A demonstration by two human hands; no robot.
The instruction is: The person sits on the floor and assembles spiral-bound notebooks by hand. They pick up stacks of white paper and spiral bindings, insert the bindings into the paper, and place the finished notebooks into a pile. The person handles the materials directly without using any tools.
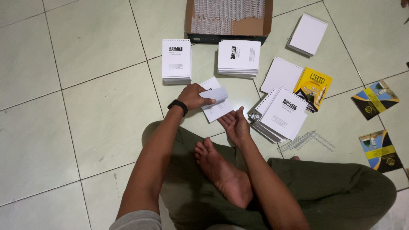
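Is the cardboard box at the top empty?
No, the cardboard box holds rows of white spiral binding coils.

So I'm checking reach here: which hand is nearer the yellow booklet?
Right. The right hand lies open, palm up, to the lower left of the yellow booklet. The left hand is farther left, holding pages of a small white notepad.
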